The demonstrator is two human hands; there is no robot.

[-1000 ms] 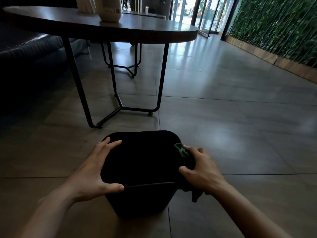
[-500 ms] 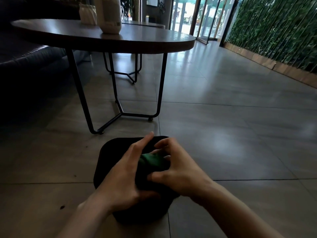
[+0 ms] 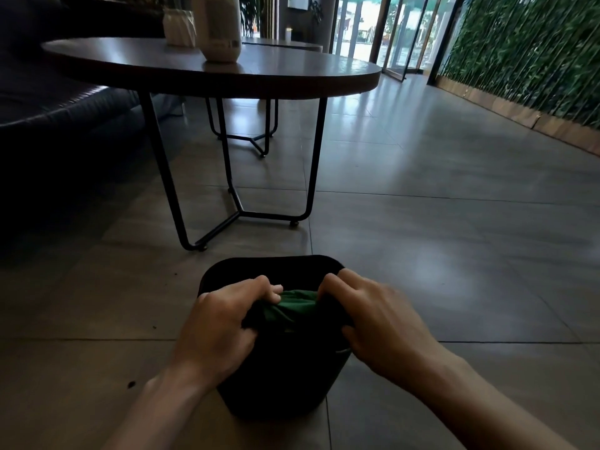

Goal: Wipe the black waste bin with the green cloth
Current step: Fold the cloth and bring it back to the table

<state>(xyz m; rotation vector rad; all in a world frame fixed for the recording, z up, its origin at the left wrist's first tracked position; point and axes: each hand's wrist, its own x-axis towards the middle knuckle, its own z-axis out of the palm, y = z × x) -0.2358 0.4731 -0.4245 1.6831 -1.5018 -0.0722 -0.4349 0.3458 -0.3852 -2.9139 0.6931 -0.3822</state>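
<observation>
The black waste bin (image 3: 276, 391) stands on the tiled floor (image 3: 454, 271) in the near middle of the view, just this side of the round desk (image 3: 211, 69) on its thin metal legs. The green cloth (image 3: 293, 308) is bunched above the bin's open top, stretched between both hands. The left hand (image 3: 224, 323) has its fingers curled tight around the cloth's left end, and the right hand (image 3: 373, 319) pinches the right end with bent fingers, a little blurred. Both hands sit right at the bin's near rim, but whether the cloth touches the bin cannot be told.

Judging from this, the wiping itself looks barely under way: the cloth seems to be getting gathered or spread into a usable pad, not pressed on a surface. The bin shows no clear sign of wiped or unwiped areas in this dim light, so the rim, outer walls and inside probably all remain to be done.
</observation>
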